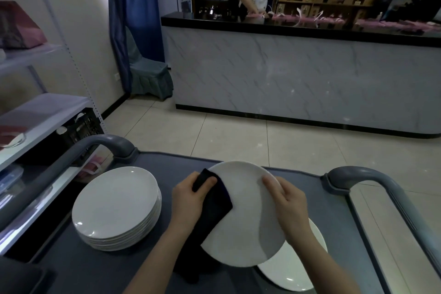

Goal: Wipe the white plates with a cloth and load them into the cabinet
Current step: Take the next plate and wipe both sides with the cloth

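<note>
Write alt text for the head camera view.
The left hand holds a dark cloth against a tilted white plate, gripped at its rim by the right hand, over a grey cart. A plate stack sits left; another plate lies underneath.

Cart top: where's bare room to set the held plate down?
Bare cart top lies near-left, in front of the plate stack, plus a narrow strip between the lower plate and the right handle. The middle is crowded: left hand, right hand, cloth and held plate fill it.
</note>
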`<state>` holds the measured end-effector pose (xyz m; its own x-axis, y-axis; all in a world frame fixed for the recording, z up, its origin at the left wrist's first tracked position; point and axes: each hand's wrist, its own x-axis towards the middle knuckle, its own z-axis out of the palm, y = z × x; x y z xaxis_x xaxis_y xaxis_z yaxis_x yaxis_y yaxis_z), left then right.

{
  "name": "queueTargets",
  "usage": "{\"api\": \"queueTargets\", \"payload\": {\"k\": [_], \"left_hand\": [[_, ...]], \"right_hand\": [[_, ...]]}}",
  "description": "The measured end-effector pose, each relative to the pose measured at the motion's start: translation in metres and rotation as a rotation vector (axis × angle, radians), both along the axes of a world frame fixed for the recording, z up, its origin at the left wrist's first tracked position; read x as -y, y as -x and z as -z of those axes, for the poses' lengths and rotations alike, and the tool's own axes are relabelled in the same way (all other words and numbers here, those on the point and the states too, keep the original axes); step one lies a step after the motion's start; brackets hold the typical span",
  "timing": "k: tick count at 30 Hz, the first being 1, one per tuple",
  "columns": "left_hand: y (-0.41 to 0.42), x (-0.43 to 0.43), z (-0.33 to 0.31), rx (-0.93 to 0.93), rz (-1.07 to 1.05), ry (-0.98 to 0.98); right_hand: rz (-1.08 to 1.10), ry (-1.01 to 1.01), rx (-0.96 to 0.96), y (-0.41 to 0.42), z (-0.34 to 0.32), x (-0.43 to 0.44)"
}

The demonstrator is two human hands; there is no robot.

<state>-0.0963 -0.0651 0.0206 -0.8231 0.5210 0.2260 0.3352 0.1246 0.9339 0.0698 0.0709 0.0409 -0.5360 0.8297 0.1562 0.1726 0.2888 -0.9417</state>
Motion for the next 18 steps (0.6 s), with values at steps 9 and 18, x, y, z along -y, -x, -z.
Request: {"api": "queueTargets", "payload": {"k": [9, 18], "left_hand": [[0.004, -0.009, -0.017, -0.113, 0.266, 0.087], [0.001, -0.003, -0.015, -0.044, -0.009, 0.084]], "right_hand": [[-0.209, -0.207, 0.144, -0.003, -0.013, -0.01], [0.021, -0.05, -0.043, 0.001, -0.009, 0.009]]}}
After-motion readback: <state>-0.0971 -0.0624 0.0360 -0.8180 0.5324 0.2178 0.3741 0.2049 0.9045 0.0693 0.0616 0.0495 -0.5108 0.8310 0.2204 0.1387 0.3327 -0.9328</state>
